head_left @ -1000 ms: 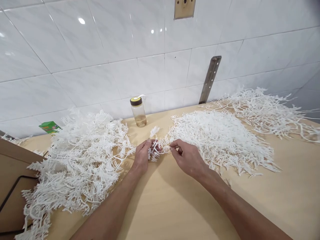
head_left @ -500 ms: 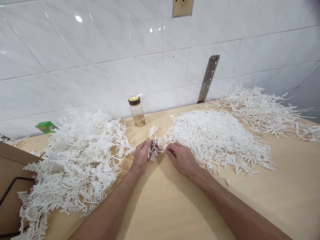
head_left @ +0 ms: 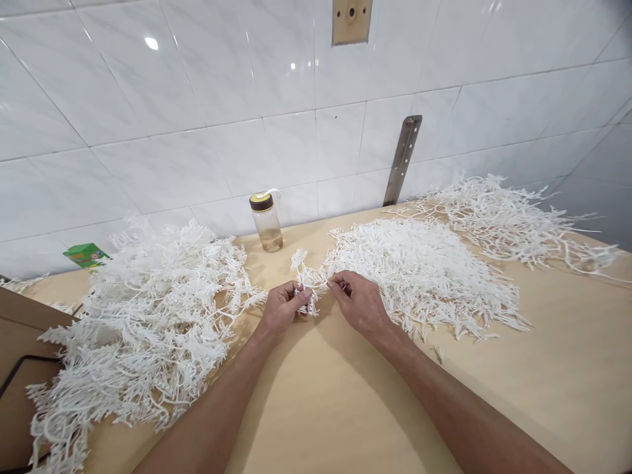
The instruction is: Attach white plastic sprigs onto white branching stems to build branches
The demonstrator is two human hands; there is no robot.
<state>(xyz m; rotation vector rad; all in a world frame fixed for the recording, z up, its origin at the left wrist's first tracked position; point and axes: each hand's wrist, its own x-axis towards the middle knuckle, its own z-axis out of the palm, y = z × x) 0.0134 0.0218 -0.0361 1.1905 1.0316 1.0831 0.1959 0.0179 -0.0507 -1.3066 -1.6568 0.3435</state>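
My left hand [head_left: 282,308] is closed on a white branched piece [head_left: 307,280], whose feathery tips stick out above and below the fingers. Close by on the right, my right hand [head_left: 356,297] is pinched at the side of that piece; what lies between its fingertips is too small to make out. A large tangled heap of white branched pieces [head_left: 162,316] lies left of my left hand. Beyond my right hand spreads a flatter pile of small white pieces [head_left: 419,266].
Longer bare-looking white branches [head_left: 513,220] lie at the back right. A bottle with a dark lid [head_left: 269,227] stands near the tiled wall. There is a green packet [head_left: 85,255] behind the left heap and a cardboard box [head_left: 24,368] at the left edge.
My left thumb now lies across the piece, which has turned more upright. The fingertips of my right hand remain pinched beside it. The whole view has shifted slightly.
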